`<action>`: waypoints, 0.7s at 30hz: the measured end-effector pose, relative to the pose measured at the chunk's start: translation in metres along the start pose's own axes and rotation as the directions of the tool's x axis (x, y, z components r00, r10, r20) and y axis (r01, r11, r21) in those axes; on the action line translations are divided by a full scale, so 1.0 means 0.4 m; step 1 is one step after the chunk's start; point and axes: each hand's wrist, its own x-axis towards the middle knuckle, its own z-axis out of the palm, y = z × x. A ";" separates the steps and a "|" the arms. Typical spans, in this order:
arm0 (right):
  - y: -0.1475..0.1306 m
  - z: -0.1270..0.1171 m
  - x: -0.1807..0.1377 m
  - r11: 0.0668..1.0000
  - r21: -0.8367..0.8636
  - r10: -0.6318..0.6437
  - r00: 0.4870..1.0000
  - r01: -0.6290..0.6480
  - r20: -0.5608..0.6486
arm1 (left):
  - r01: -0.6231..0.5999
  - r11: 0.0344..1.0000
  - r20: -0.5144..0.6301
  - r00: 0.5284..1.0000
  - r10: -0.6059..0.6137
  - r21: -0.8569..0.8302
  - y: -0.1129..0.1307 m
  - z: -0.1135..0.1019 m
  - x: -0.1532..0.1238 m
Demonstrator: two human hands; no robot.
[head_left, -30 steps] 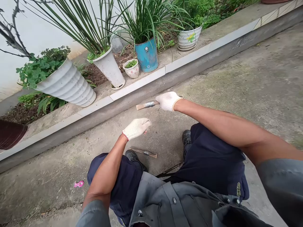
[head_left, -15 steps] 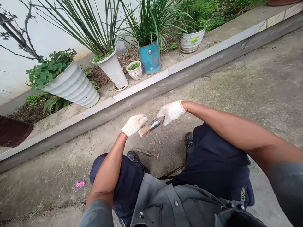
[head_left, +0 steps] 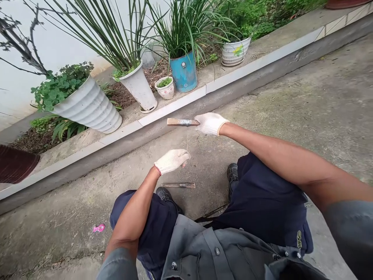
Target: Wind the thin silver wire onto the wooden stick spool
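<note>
My right hand, in a white knit glove, grips one end of a flat wooden stick wound with thin silvery line, held level above the concrete. A fine strand of that line drops from the winding to my left hand, also gloved, whose fingers are pinched closed on it just below. A second wooden stick with a winding lies on the ground between my shoes.
A raised kerb runs across in front, carrying white pots, a blue pot and grassy plants. A small pink object lies on the concrete at left. My knees and grey shirt fill the bottom.
Half a second ago both hands met at the stick; now my right hand has lifted it up and away, and my left hand has dropped, drawing a strand taut between them.
</note>
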 end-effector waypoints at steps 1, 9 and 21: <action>0.002 0.006 0.004 0.999 -0.042 0.010 1.000 -0.010 0.011 | 0.008 1.000 -0.002 1.000 -0.008 -0.001 0.000 -0.003 -0.003; -0.023 0.049 -0.010 0.935 -0.298 -0.064 0.917 0.193 0.394 | 0.062 0.990 -0.181 0.983 -0.038 0.128 0.004 -0.062 -0.028; -0.021 -0.017 -0.082 0.849 0.444 -0.464 0.806 0.286 0.367 | 0.108 0.994 -0.205 0.973 -0.111 -0.025 -0.024 -0.050 0.000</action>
